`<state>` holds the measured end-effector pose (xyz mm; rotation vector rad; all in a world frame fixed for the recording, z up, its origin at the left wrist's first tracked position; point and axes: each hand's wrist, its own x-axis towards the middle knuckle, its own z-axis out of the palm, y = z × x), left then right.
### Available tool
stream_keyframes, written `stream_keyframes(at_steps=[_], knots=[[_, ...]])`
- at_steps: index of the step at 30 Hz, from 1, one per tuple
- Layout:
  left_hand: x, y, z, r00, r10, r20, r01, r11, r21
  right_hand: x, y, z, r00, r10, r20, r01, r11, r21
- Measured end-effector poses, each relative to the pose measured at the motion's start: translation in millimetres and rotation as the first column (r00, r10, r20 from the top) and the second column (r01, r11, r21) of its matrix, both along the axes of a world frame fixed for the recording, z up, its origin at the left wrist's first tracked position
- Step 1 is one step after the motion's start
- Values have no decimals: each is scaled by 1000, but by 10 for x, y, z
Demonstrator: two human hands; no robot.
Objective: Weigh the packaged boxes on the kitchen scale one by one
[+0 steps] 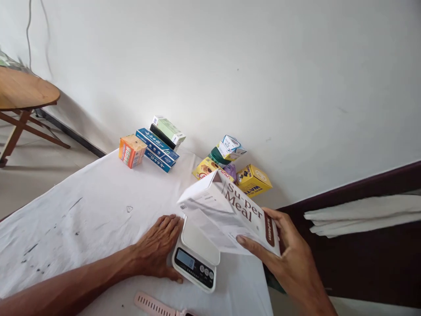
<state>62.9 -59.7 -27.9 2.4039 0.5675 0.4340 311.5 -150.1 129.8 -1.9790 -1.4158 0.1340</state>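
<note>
My right hand (292,254) grips a white "Su-per Meal" carton (237,210) by its right end, thumb on the near side. The carton is tilted above a white kitchen scale (194,278) and hides part of its platform; whether the two touch I cannot tell. The scale's small display is lit, with round buttons to its right. Against the scale's left side rests my left hand (159,248), laid flat on the white tablecloth (98,224) with its fingers stretched out and nothing held.
Near the wall stand an orange box (132,151), stacked blue boxes (158,149) and a pale green box (168,131). Behind the carton are yellow boxes (255,180) and a white-blue box (231,148). A pink watch strap (154,303) lies in front. A wooden table (28,90) stands left.
</note>
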Motion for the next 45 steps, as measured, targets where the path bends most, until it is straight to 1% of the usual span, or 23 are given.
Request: stream_keyframes(at_steps=[3,6,8,11,13,14,17,18,20,22,24,27,30,33,36,40,43,45], knots=[[2,-6,38,1000,11,-8,-10,1000,27,96,-266,-100,999,-20,36,22,998,-62],[5,-11,48,999,9,-52,-7,999,38,130,-412,-262,999,-34,29,37,996,-86],[8,-12,39,997,13,-72,-10,999,44,152,-474,-355,999,-46,-15,44,995,-87],[9,-14,4,998,20,-61,-17,999,48,208,-554,-487,987,-36,-158,30,999,-38],[7,-16,-28,999,29,-39,-28,999,44,240,-602,-595,959,-22,-282,26,1000,11],[5,-18,-44,999,37,-28,-36,998,42,242,-622,-655,937,-15,-348,22,1000,16],[0,-21,-88,998,53,-15,-53,997,47,167,-647,-816,874,-11,-485,-15,999,-49],[0,-22,-99,998,55,-16,-54,997,54,118,-643,-850,866,-13,-500,-22,998,-65],[0,-22,-118,998,54,-20,-53,996,70,15,-623,-880,864,-18,-503,-15,998,-61],[3,-22,-133,998,59,-23,-57,995,85,-48,-601,-867,852,-29,-523,19,1000,-25],[7,-22,-142,998,64,-26,-61,993,98,-20,-590,-830,829,-37,-558,51,999,10],[10,-20,-147,998,60,-36,-56,994,95,240,-585,-770,830,-68,-554,134,988,79],[8,-19,-152,998,54,-28,-52,996,77,695,-530,-759,845,-127,-519,221,968,123],[4,-18,-166,998,54,-22,-52,996,75,1164,-367,-840,840,-144,-524,227,969,96],[1,-16,-183,999,45,-9,-44,996,78,1482,-122,-988,809,-160,-566,228,972,51],[2,-12,-196,999,41,14,-42,995,87,1627,201,-1132,759,-129,-638,194,980,33],[3,-10,-199,999,41,-7,-40,995,88,1654,367,-1130,756,-123,-642,187,982,33],[2,-8,-197,999,32,-24,-30,996,87,1672,421,-1110,764,-129,-632,196,980,36]])
